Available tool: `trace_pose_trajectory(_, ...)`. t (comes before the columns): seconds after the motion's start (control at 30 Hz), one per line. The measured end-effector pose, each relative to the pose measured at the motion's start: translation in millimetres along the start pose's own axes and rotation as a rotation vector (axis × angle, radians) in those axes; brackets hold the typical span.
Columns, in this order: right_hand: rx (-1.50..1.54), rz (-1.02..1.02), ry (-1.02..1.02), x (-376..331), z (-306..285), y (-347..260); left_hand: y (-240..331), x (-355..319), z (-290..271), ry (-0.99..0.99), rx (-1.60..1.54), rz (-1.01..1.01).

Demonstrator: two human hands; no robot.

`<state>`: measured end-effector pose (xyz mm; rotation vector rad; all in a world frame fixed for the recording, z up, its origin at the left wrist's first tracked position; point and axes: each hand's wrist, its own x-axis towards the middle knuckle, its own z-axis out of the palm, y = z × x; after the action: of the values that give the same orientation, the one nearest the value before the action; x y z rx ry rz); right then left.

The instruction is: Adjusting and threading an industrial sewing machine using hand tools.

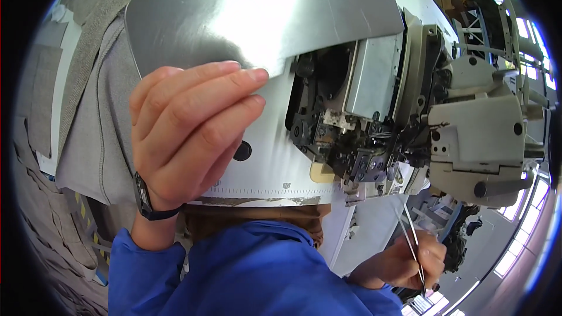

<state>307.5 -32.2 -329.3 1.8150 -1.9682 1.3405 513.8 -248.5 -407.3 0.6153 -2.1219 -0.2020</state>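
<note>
A sewing machine [374, 90] lies before me, its dark, oily inner mechanism exposed. My left hand [193, 117], with a dark band on the wrist, is raised over the white machine bed [269, 169]. Its fingers are bent and pressed together, the tips by the lower edge of a large shiny metal plate [193, 17]. Whether anything thin is between those fingertips cannot be made out. At the lower right, my right hand [410, 260] is closed around slim metal tweezers [411, 237], whose tips point up toward the machine's needle area.
Grey fabric [96, 129] is draped along the left side of the machine. The pale machine head [477, 137] juts out at the right. A ruler scale [287, 190] runs along the bed's near edge, and a black round plug [242, 151] sits in the bed.
</note>
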Motion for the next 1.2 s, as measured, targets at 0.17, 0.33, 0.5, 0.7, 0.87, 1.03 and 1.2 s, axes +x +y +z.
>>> trace_pose_trajectory(0.17,-0.325,-0.027,-0.399,44,15,-13,0,-1,-2,-0.017,0.023,0.006)
trace_pose_trajectory(0.33,-0.251,0.110,-0.394,60,38,-22,3,-2,-3,-0.044,0.013,-0.028)
trace_pose_trajectory(0.5,-0.304,0.211,-0.508,72,46,-25,4,-3,-8,-0.091,0.014,-0.040)
trace_pose_trajectory(0.7,-0.206,0.174,-0.305,61,65,-16,4,-5,-6,-0.077,-0.008,-0.055)
trace_pose_trajectory(0.87,-0.036,0.332,-0.116,56,49,-41,4,-4,-7,-0.083,-0.007,-0.056)
trace_pose_trajectory(1.03,-0.226,0.160,-0.338,67,41,-31,4,-3,-6,-0.071,0.022,-0.040)
trace_pose_trajectory(1.2,-0.323,0.212,-0.465,77,56,-29,1,-5,-5,-0.049,0.001,-0.025)
